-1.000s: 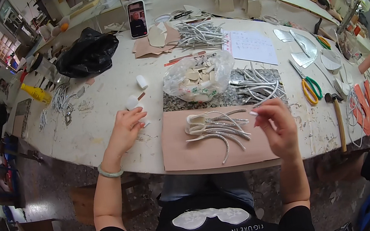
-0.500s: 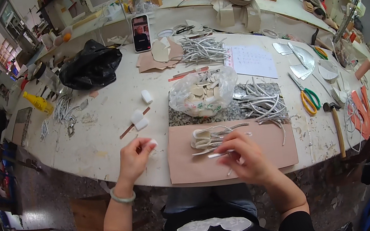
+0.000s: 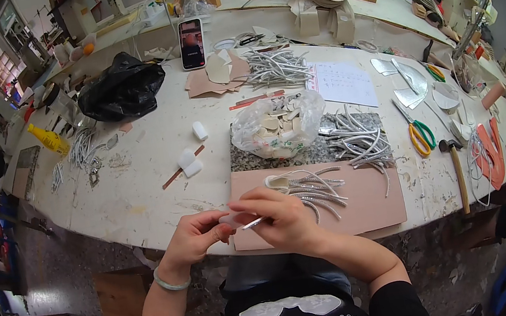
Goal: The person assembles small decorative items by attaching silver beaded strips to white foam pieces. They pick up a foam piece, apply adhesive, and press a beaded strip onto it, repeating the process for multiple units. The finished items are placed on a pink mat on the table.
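Both hands (image 3: 237,229) now together at the table's near edge (image 3: 146,229), silvery strip (image 3: 253,222) between.

Ahead of my hands: silver strips (image 3: 313,187) on the pink board (image 3: 371,205), plastic bag (image 3: 277,125) behind. Bare tabletop (image 3: 138,175) on my left, past white blocks (image 3: 188,162).

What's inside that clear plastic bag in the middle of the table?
The clear plastic bag holds pale, flat cut pieces, heaped loosely. Those deeper down are covered by the crumpled plastic and the pieces on top.
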The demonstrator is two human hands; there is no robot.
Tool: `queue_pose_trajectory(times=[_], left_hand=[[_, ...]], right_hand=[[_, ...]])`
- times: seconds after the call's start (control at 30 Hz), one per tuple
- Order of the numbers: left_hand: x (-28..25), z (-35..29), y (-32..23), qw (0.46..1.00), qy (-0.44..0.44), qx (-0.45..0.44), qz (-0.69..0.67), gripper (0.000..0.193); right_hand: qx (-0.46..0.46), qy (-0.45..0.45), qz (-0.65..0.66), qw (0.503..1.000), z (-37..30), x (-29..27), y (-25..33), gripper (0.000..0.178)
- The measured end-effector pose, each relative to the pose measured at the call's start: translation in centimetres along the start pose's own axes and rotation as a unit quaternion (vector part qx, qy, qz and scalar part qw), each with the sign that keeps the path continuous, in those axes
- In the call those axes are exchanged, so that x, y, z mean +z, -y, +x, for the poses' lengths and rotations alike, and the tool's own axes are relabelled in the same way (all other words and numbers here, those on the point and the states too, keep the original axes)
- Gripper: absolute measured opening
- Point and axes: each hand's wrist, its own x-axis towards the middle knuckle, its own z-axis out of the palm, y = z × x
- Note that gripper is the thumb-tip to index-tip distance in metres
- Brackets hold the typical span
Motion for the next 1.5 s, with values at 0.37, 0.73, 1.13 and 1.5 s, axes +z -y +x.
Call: queue_pose_trajectory(times=[0.37, 0.73, 1.13, 1.5], left_hand=[[-6.0, 2.7, 3.5, 0.652, -0.301, 0.221, 0.66, 0.04], [2.4, 6.1, -2.1, 0.999, -0.005, 0.048, 0.014, 0.04], [-5.8, 6.7, 1.6, 0.821, -0.181, 0.077, 0.536, 0.039], [2.6, 11.8, -2.5, 0.896, -0.147, 0.218, 0.358, 0.028]], right_hand=[[0.003, -0.069, -0.035, 0.997, 0.9, -2.3, 1.5, 0.034], [-0.044, -0.005, -0.193, 0.98, 1.7, -2.9, -0.1, 0.034], [0.091, 0.08, -0.393, 0.912, 8.9, -8.5, -7.7, 0.012], [0.105, 0.063, -0.427, 0.896, 9.4, -8.3, -8.1, 0.018]])
